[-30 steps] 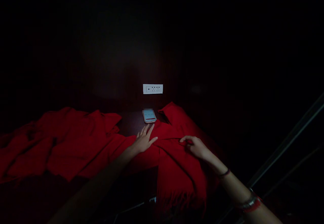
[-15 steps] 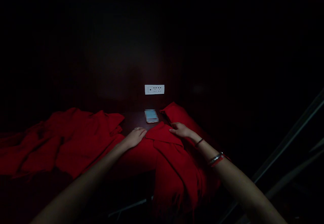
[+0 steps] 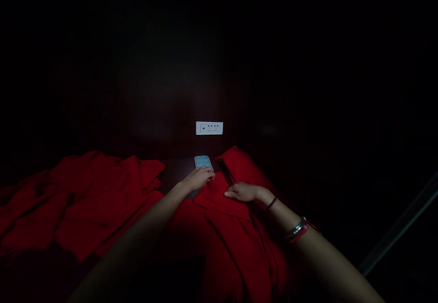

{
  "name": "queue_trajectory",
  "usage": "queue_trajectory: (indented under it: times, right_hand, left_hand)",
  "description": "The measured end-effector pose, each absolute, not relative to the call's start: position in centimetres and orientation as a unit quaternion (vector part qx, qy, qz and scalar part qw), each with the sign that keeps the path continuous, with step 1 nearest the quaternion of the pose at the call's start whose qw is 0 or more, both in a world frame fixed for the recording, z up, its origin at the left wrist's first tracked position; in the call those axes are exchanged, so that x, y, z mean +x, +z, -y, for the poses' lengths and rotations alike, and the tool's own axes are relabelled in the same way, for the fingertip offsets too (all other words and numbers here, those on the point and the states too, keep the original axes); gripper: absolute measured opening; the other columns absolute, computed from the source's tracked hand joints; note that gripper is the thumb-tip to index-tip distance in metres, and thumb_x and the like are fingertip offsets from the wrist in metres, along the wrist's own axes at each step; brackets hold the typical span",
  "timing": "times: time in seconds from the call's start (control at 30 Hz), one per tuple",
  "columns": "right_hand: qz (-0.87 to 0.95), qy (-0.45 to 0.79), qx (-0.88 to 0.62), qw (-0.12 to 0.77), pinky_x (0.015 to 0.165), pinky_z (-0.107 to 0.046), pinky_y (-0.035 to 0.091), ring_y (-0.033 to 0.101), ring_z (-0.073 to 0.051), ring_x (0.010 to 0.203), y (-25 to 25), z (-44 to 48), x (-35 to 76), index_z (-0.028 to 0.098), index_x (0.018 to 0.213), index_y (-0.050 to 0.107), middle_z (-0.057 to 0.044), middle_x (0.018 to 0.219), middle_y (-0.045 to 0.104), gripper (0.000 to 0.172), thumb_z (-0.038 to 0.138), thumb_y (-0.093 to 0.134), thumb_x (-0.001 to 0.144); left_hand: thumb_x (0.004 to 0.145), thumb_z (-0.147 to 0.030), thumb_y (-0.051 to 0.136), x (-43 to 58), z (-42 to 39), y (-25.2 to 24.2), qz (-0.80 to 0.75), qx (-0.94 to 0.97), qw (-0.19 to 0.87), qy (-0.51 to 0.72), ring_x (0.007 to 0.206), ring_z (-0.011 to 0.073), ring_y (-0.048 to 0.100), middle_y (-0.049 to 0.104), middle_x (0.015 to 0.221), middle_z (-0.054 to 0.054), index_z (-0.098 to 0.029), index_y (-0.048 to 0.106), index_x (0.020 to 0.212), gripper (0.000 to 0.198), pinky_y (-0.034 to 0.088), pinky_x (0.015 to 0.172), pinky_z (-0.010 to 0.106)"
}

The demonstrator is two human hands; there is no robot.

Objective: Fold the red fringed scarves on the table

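The white rectangular socket plate (image 3: 209, 128) on the dark wall is the one bright mark here, and everything I handle lies below it. Directly under that plate a small light-cased phone (image 3: 203, 161) lies face up on the dark wooden surface (image 3: 178, 171). My left hand (image 3: 198, 178) sits just below the phone, knuckles up, with its fingertips (image 3: 209, 174) at the phone's near edge and at the top corner of the long, soft red cloth (image 3: 222, 216). It is too dim to tell whether those fingers pinch the corner or only rest on it, or whether they touch the phone. My right hand (image 3: 243, 192) is below and slightly right of the plate, lying flat and palm down on the folded part of the red cloth, fingers stretched out toward my left hand. The two hands are near each other but not touching. A thin dark band (image 3: 272, 203) and a silver bangle with a red thread (image 3: 297, 231) circle my right forearm. From the fold under my hands the cloth drops toward me, and another part lies rumpled far out to the left of the plate. One flap rises just below and right of it, beside the phone. Low and far right of the plate a pale slanted bar (image 3: 400, 234) shows faintly.
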State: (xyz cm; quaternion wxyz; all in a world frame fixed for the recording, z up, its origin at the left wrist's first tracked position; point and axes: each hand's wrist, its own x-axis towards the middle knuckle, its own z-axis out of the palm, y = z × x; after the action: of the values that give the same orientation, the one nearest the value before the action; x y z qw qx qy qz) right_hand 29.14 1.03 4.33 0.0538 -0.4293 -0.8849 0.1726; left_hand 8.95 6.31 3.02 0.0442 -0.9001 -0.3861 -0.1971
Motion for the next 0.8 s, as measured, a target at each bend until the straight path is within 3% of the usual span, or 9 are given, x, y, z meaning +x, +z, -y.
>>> queue_trajectory:
  times: [0.1, 0.17, 0.23, 0.3, 0.4, 0.47, 0.63, 0.8]
  right_hand:
    - [0.845, 0.161, -0.507, 0.046, 0.052, -0.021, 0.034, 0.048, -0.011, 0.052, 4.8, -2.4, 28.7, 0.016, 0.057, 0.056, -0.003, 0.059, 0.056, 0.033, 0.039, 0.042, 0.077]
    - [0.812, 0.149, -0.560, 0.069, 0.054, -0.022, 0.035, 0.053, -0.014, 0.060, 4.7, -3.7, 28.1, 0.016, 0.063, 0.058, -0.005, 0.066, 0.059, 0.027, 0.035, 0.044, 0.076]
    - [0.784, 0.138, -0.597, 0.105, 0.058, -0.022, 0.036, 0.055, -0.017, 0.071, 4.1, -4.9, 27.4, 0.016, 0.074, 0.060, -0.008, 0.079, 0.061, 0.019, 0.031, 0.048, 0.074]
    - [0.768, 0.136, -0.611, 0.136, 0.062, -0.023, 0.037, 0.054, -0.019, 0.080, 3.2, -5.9, 26.6, 0.014, 0.089, 0.057, -0.011, 0.091, 0.059, 0.025, 0.030, 0.051, 0.071]
    - [0.755, 0.147, -0.620, 0.157, 0.062, -0.023, 0.039, 0.054, -0.019, 0.083, 1.8, -6.9, 25.5, 0.012, 0.100, 0.052, -0.012, 0.096, 0.058, 0.039, 0.029, 0.057, 0.065]
    - [0.748, 0.151, -0.623, 0.172, 0.063, -0.022, 0.039, 0.054, -0.018, 0.083, 1.0, -7.2, 25.1, 0.014, 0.098, 0.053, -0.009, 0.093, 0.059, 0.037, 0.021, 0.059, 0.062]
    - [0.712, 0.143, -0.652, 0.219, 0.064, -0.023, 0.039, 0.054, -0.018, 0.081, 0.8, -7.8, 25.8, 0.015, 0.089, 0.056, -0.008, 0.087, 0.060, 0.025, 0.014, 0.053, 0.064]
    - [0.721, 0.145, -0.629, 0.252, 0.066, -0.023, 0.037, 0.053, -0.016, 0.082, 2.1, -7.5, 26.2, 0.015, 0.091, 0.056, -0.007, 0.089, 0.059, 0.023, 0.022, 0.048, 0.071]
  left_hand:
    - [0.072, -0.013, 0.041, 7.7, -6.6, 3.6, 0.439, -0.851, 0.055, -0.285, 0.089, 0.0161, 0.046, 0.051, 0.092, 0.005, -0.019, 0.052, 0.080, 0.015, 0.036, 0.081, 0.028]
    - [0.072, -0.012, 0.041, 7.5, -6.7, 3.2, 0.498, -0.809, 0.002, -0.313, 0.088, 0.0163, 0.047, 0.051, 0.090, 0.005, -0.018, 0.051, 0.082, 0.015, 0.036, 0.080, 0.028]
    - [0.074, -0.012, 0.039, 7.7, -6.6, 2.3, 0.549, -0.772, -0.062, -0.313, 0.086, 0.0163, 0.049, 0.053, 0.087, 0.006, -0.016, 0.049, 0.084, 0.016, 0.038, 0.077, 0.028]
    - [0.078, -0.017, 0.035, 8.1, -6.3, 1.1, 0.583, -0.742, -0.095, -0.317, 0.082, 0.0163, 0.052, 0.055, 0.086, 0.007, -0.014, 0.048, 0.091, 0.018, 0.040, 0.072, 0.027]
    - [0.074, -0.029, 0.045, 8.6, -5.4, -0.6, 0.586, -0.731, -0.151, -0.314, 0.076, 0.0154, 0.055, 0.058, 0.083, 0.006, -0.014, 0.042, 0.105, 0.035, 0.041, 0.066, 0.024]
    - [0.067, -0.026, 0.055, 8.7, -4.8, -1.1, 0.585, -0.727, -0.197, -0.301, 0.072, 0.0136, 0.056, 0.059, 0.077, 0.001, -0.018, 0.043, 0.107, 0.043, 0.041, 0.063, 0.022]
    - [0.071, -0.017, 0.048, 8.2, -4.4, -0.7, 0.652, -0.648, -0.208, -0.335, 0.067, 0.0113, 0.056, 0.061, 0.075, 0.000, -0.019, 0.053, 0.091, 0.021, 0.040, 0.059, 0.020]
    - [0.075, -0.019, 0.044, 8.1, -4.5, -0.9, 0.651, -0.645, -0.182, -0.356, 0.084, 0.0146, 0.054, 0.060, 0.091, 0.005, -0.018, 0.053, 0.091, 0.018, 0.039, 0.071, 0.023]
